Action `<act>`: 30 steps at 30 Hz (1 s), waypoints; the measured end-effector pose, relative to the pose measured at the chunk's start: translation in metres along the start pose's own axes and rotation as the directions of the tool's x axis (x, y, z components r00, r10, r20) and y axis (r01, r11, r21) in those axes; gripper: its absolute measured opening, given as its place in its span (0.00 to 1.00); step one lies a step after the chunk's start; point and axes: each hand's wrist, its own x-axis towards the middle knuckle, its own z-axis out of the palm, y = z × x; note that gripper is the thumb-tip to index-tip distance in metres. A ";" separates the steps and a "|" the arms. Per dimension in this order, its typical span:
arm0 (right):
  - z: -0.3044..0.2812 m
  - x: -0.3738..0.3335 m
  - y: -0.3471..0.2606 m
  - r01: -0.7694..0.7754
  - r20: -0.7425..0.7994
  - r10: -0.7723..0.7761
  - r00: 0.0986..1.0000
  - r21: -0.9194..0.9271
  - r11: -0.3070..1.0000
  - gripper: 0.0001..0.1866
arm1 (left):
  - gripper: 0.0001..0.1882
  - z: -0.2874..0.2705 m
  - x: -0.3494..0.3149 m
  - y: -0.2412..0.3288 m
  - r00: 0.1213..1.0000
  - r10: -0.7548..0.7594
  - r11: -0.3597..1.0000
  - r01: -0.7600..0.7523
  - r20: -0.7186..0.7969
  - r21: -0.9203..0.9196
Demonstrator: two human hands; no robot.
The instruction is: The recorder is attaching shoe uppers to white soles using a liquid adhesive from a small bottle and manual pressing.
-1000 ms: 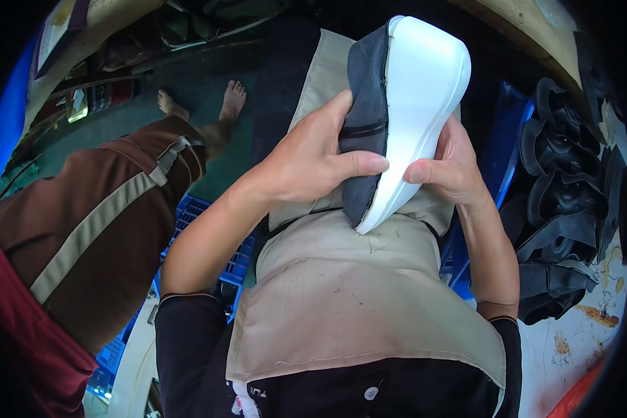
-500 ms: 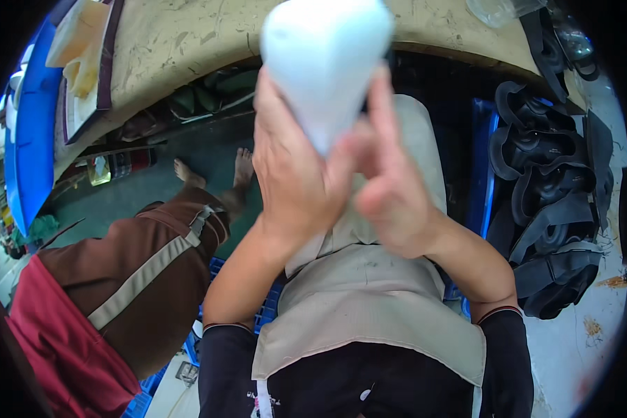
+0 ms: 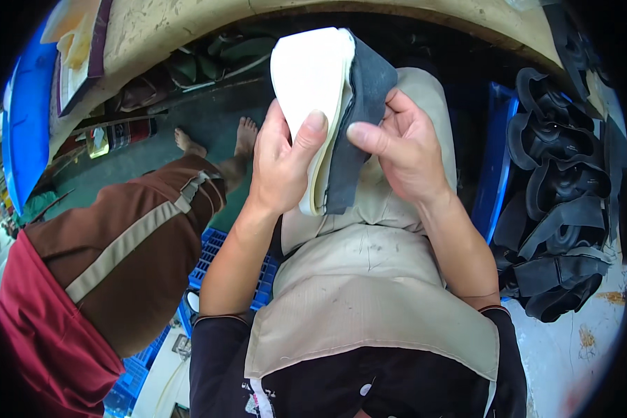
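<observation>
A folded piece (image 3: 313, 73) is held upright over my lap. One side is smooth and white with a rounded top, the other is dark grey cloth, and pale layered edges run between them. My left hand (image 3: 282, 160) is closed round the white side, its thumb lying on that face and its fingers mostly hidden behind. On the dark grey side, my right hand (image 3: 407, 146) grips the cloth's right edge with bent fingers, and its thumb tip rests by the cloth's front. What exactly the piece is, I cannot tell.
A worn tan tabletop (image 3: 153, 35) curves across the far side. At the right, several black moulded pieces with straps (image 3: 561, 167) are piled beside a blue panel (image 3: 496, 160). Close on my left sits a person in brown trousers (image 3: 139, 244). Blue plastic crates (image 3: 212, 254) stand between us.
The piece has turned and come down a little, so its dark grey side and layered edges now show. My right hand has moved from beside it onto the dark cloth.
</observation>
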 end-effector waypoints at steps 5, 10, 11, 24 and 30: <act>-0.012 0.003 0.006 -0.040 0.094 0.049 0.994 -0.098 0.994 0.17 | 0.28 -0.011 -0.004 -0.012 1.000 -0.011 0.989 0.011 0.003 0.150; -0.020 0.008 0.004 -0.004 0.168 0.044 0.985 -0.233 0.972 0.14 | 0.31 -0.010 -0.007 -0.022 1.000 0.011 0.998 -0.010 -0.019 0.062; -0.020 0.009 0.004 -0.003 0.180 0.050 0.982 -0.254 0.967 0.13 | 0.31 -0.011 -0.008 -0.023 1.000 0.020 0.998 -0.019 -0.017 0.062; 0.013 0.004 0.036 0.007 0.035 0.000 0.999 -0.217 0.976 0.14 | 0.30 -0.030 -0.016 -0.032 0.987 0.118 0.974 -0.093 -0.113 0.206; 0.004 0.003 0.041 0.105 0.342 0.117 0.932 -0.566 0.818 0.30 | 0.29 -0.042 -0.014 -0.027 0.972 0.101 0.995 -0.101 -0.212 0.014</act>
